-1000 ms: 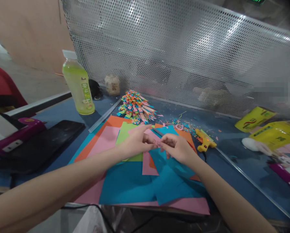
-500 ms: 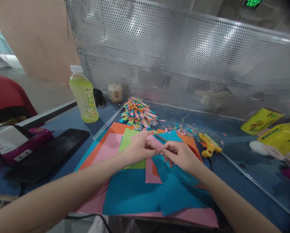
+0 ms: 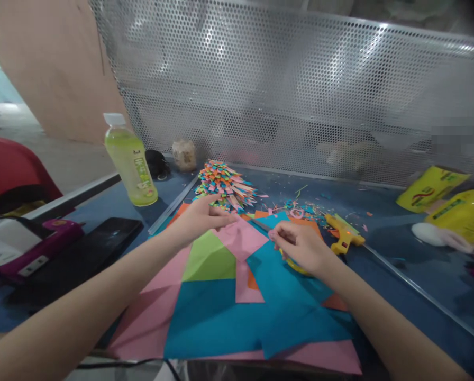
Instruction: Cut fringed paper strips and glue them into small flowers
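Thumb and fingertips of my right hand (image 3: pixel 300 246) pinch a small pink paper piece (image 3: pixel 272 235). Beneath that hand lie scissors, their dark blade (image 3: pixel 261 225) pointing up-left and a yellow handle (image 3: pixel 298 267) partly covered. My left hand (image 3: pixel 205 216) hovers over the papers, fingers stretched out, with nothing visible in it. Sheets are spread below: a blue sheet (image 3: pixel 213 317), a green sheet (image 3: pixel 209 259) and a pink sheet (image 3: pixel 243 238). Just behind my left hand stands a cone-shaped pile of colourful paper strips (image 3: pixel 225 182).
A yellow glue gun (image 3: pixel 344 233) lies to the right, near paper scraps (image 3: pixel 300 209). At the left stand a drink bottle (image 3: pixel 131 164) and a black phone (image 3: pixel 114 233). Yellow packages (image 3: pixel 431 188) sit far right. A perforated metal screen (image 3: pixel 261 79) closes off the back.
My hands were together at the small pink piece and have parted. The left moved up and left towards the cone; the right keeps the piece. The view shifted slightly.
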The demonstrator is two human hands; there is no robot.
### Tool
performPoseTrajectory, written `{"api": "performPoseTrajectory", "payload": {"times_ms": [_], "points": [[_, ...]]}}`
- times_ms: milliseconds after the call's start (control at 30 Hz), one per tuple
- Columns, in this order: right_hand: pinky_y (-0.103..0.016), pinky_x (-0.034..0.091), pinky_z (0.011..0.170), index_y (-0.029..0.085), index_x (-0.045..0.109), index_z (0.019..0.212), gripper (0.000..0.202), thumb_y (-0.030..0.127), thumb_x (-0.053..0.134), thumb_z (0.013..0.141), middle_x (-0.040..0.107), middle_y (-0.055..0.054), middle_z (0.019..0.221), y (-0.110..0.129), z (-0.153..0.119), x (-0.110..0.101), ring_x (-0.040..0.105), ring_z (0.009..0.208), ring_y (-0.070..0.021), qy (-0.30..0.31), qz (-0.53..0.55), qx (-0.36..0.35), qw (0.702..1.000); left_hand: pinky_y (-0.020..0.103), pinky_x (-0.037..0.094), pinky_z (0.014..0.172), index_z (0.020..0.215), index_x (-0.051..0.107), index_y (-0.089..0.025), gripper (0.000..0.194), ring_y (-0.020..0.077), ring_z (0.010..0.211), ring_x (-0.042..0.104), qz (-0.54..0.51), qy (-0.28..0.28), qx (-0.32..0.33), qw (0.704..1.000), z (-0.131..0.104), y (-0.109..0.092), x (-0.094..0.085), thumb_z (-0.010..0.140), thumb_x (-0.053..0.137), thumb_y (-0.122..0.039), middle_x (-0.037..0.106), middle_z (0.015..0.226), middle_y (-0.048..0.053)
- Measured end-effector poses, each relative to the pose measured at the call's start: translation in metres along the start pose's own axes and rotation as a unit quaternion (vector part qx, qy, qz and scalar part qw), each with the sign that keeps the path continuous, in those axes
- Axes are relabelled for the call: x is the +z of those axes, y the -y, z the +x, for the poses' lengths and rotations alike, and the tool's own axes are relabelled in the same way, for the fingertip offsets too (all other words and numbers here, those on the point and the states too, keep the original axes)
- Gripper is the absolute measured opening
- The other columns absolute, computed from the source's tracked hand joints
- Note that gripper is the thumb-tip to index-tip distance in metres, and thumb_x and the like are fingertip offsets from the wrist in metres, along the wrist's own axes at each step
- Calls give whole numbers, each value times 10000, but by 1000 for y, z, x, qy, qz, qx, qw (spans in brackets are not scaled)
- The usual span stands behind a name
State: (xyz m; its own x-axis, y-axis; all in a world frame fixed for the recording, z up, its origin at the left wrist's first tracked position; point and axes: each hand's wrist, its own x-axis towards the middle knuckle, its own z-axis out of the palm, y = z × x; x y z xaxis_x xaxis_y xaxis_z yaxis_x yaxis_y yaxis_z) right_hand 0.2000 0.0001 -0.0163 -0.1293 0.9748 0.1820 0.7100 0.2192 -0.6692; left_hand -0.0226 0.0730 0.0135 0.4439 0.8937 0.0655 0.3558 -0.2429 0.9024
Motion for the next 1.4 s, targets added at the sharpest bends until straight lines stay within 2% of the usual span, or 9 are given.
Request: {"api": "performPoseTrajectory", "payload": {"times_ms": [200,367,533,633,700,867,1000,1167,1400], "points": [[-262,390,639,174,625,789,107,204,527,822,666,-52,800,11,-3,0,593,733,-177,21,-56,-14,998,348,504,743,1255,480,-171,558,231,858,652,203,-34,58,977,-3,15,-1,753,571,-398,702,919,89],[-287,412,691,156,634,807,117,151,518,824,682,-75,850,10,-3,0,609,778,-192,24,-42,-10,999,446,271,1078,1276,488,-199,517,286,1288,396,356,-22,139,924,-10,34,14,801,513,-401,517,1334,104],[-271,441,660,185,666,760,106,183,569,802,691,-33,781,6,1,0,617,721,-163,2,18,-21,1000,485,297,1053,1330,416,-143,637,315,1278,404,440,-23,140,887,-8,39,3,794,507,-475,462,1376,155],[-276,461,751,203,705,744,89,175,622,756,705,-31,875,6,2,0,628,854,-175,-5,59,-33,998,494,297,1050,1299,447,-140,584,317,1270,414,468,-30,129,874,-6,41,-5,808,484,-455,488,1352,155],[-267,476,700,198,718,747,92,197,627,753,708,-30,796,5,2,0,639,780,-169,2,82,-25,996,488,306,1047,1286,458,-152,551,313,1276,408,478,-33,122,869,-5,42,-8,816,468,-438,499,1347,134],[-243,477,565,157,708,703,146,283,642,740,683,-37,638,0,3,4,614,581,-141,24,122,1,992,479,273,1070,1214,519,-176,461,298,1292,388,492,-41,101,864,-7,46,-11,816,462,-403,531,1318,105],[-249,462,588,170,691,674,139,283,641,736,683,-33,661,-1,4,7,607,618,-145,9,109,-9,994,526,264,1054,1182,530,-159,481,332,1283,395,499,-51,65,863,-8,46,-9,821,438,-463,570,1250,146],[-257,425,638,183,657,646,79,228,668,710,675,-16,703,1,4,8,594,682,-154,-28,59,-30,997,641,210,1020,1324,365,-64,655,378,1286,374,497,-45,42,865,-14,42,-1,822,414,-480,481,1320,244],[-268,427,702,194,659,655,105,230,650,753,684,-16,741,-3,3,7,610,736,-163,-7,17,-68,997,630,203,1037,1355,328,-97,634,355,1270,405,485,-20,53,873,-21,36,8,829,420,-440,433,1377,217]]}}
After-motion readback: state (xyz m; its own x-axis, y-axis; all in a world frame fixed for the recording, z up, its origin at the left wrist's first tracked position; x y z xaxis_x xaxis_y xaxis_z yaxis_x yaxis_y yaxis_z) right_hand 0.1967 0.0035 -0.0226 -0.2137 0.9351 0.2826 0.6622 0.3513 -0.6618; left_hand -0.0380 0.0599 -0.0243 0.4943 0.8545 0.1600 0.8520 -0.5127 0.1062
